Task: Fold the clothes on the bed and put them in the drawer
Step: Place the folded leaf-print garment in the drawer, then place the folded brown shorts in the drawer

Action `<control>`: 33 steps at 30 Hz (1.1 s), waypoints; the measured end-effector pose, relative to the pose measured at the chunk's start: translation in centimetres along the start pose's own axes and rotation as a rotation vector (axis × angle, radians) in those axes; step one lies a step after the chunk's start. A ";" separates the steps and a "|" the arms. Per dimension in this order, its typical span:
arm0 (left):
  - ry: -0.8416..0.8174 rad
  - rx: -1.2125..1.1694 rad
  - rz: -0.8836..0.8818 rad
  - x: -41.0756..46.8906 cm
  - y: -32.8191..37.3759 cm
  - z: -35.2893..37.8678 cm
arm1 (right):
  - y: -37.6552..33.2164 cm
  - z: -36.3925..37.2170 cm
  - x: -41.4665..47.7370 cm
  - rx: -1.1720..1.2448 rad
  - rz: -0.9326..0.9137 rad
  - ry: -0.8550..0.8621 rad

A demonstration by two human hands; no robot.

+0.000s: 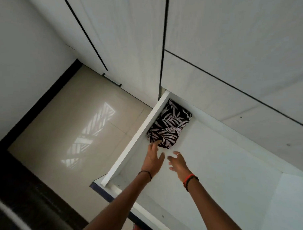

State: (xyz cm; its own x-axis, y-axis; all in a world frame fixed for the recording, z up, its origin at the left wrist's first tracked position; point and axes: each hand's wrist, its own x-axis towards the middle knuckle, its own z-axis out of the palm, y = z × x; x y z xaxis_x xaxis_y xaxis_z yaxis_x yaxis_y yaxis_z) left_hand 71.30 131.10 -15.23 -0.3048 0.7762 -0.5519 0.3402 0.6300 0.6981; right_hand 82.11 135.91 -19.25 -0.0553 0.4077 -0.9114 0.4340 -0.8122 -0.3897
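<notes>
A folded dark garment with a pale leaf print [168, 126] lies in the far left corner of the open white drawer [134, 141]. My left hand [153, 159] reaches over the drawer, fingers straight, its fingertips at the near edge of the garment. My right hand [177, 163] hovers beside it, just short of the cloth, with fingers spread and loose. Neither hand holds anything. The bed is out of view.
White wardrobe doors [213, 43] rise behind the drawer. The drawer's bare white floor [226, 172] stretches to the right. A glossy beige tiled floor [75, 126] lies to the left, edged by a dark skirting.
</notes>
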 end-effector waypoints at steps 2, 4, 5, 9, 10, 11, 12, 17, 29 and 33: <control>0.039 -0.047 -0.015 -3.3 -0.4 -1.8 | -0.3 1.6 -3.1 0.035 -0.015 -0.020; 0.089 -0.064 -0.045 -6.6 -1.4 -4.0 | -0.8 3.3 -6.5 -0.001 -0.047 -0.064; 0.118 -0.076 -0.064 -8.0 -2.1 -5.0 | -1.0 4.1 -8.0 -0.038 -0.070 -0.083; 0.285 -0.172 -0.161 -13.4 -4.5 -9.8 | -2.0 8.2 -13.2 -0.215 -0.177 -0.158; 0.326 -0.203 -0.183 -14.5 -4.8 -10.9 | -2.1 9.1 -14.3 -0.260 -0.201 -0.175; 0.372 -0.243 -0.207 -15.6 -5.3 -12.0 | -2.1 10.2 -15.3 -0.299 -0.223 -0.195; 0.434 -0.289 -0.238 -17.4 -5.9 -13.1 | -2.1 11.6 -16.9 -0.353 -0.241 -0.221; 0.547 -0.495 -0.374 -24.3 -9.2 -16.8 | 0.3 18.4 -22.2 -0.510 -0.299 -0.323; 0.801 -0.816 -0.515 -46.3 -24.0 -20.5 | 16.2 31.9 -34.1 -0.809 -0.317 -0.518; 0.883 -0.865 -0.543 -52.4 -29.6 -21.2 | 21.4 35.9 -37.6 -0.807 -0.286 -0.557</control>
State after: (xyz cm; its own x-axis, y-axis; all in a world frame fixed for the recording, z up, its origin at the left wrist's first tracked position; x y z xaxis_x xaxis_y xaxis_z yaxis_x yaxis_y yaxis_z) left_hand 58.36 71.25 2.76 -0.7982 -0.0458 -0.6007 -0.5704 0.3781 0.7292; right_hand 61.16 88.24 1.98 -0.5728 0.1229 -0.8104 0.8040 -0.1081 -0.5847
